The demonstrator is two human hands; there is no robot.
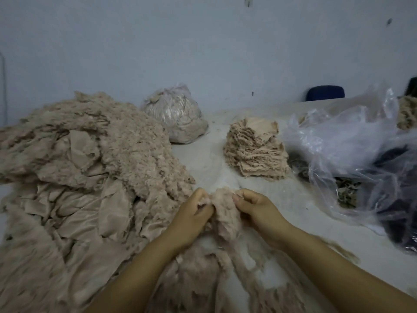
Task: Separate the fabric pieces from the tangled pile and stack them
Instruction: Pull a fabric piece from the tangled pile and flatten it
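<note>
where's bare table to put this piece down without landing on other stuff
Bare table lies between the tangled pile and the stack, running down to the hands. Left is buried in fabric; right is crowded by the plastic bags.

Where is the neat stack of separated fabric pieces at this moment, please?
In the head view the stack stands on the table right of centre, beyond both hands, between the tied plastic bag on its left and the loose plastic sheeting on its right.

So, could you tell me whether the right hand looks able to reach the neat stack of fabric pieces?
Probably yes: bare table lies between the right hand and the stack.
</note>
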